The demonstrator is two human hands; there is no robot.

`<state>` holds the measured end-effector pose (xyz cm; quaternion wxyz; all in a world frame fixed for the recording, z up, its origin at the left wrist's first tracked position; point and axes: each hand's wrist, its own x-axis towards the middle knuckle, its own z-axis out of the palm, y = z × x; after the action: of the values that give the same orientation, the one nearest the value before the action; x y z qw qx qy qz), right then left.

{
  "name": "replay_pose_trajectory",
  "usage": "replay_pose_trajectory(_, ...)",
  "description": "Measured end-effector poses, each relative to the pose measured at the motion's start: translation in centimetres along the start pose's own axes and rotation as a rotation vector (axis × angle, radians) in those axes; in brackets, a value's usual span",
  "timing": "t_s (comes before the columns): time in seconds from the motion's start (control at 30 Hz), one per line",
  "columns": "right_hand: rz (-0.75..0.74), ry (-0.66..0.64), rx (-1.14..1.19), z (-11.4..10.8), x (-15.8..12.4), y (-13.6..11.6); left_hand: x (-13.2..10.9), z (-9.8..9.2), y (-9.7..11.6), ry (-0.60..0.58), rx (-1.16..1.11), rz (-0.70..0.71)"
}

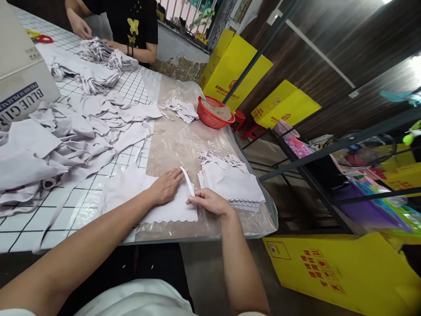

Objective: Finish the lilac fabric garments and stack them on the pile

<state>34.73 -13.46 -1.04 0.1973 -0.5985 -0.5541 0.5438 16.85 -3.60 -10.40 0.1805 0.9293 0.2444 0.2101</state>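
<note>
A pale lilac-white cloth piece (177,210) with a wavy front edge lies flat on the table before me. My left hand (166,186) rests on it with fingers stretched out, the fingertips by the far end of a narrow white strap (187,181). The strap's near end is pinched between thumb and fingers of my right hand (210,201), and it curves up off the cloth. Just right of my hands sits a neat stack of similar cloth pieces (233,182), with straps bunched along its far side.
A loose heap of matching cloth (75,136) spreads over the left side. Behind stand a red plastic basket (213,116) and a white carton (24,74). Another person (131,26) handles cloth across the table. A dark metal rack (309,156) and yellow boxes (332,263) stand right.
</note>
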Motion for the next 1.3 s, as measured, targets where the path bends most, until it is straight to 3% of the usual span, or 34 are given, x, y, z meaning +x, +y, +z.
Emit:
replay_pose_trajectory(0.13,-0.069,-0.102,-0.053,-0.6,-4.0,0.0,0.0,0.0,-0.1,-0.024,-0.017,0.005)
replay_pose_trajectory(0.23,-0.169,-0.087,-0.017,-0.8,-4.6,-0.2,0.0,0.1,-0.3,-0.021,-0.023,0.008)
replay_pose_trajectory(0.4,-0.317,0.098,0.205,-0.7,-2.1,0.3,0.0,0.0,-0.3,0.021,-0.019,0.035)
replay_pose_trajectory(0.53,-0.246,0.252,0.435,0.9,1.2,1.4,0.1,-0.5,-0.2,-0.013,0.006,0.054)
replay_pose_trajectory(0.67,-0.152,0.212,0.518,2.8,4.0,2.8,0.3,-1.1,-0.8,0.007,-0.109,0.116)
replay_pose_trajectory(0.9,-0.127,0.375,0.685,2.7,4.5,3.8,0.5,-2.6,-0.6,0.130,-0.348,0.012)
replay_pose_trajectory(1.1,-0.118,0.450,0.629,2.3,4.9,3.1,0.6,-4.5,1.0,0.041,-0.496,0.007)
replay_pose_trajectory(1.3,-0.158,0.484,0.463,1.8,5.4,2.2,0.8,-4.6,1.2,0.042,-0.578,-0.055)
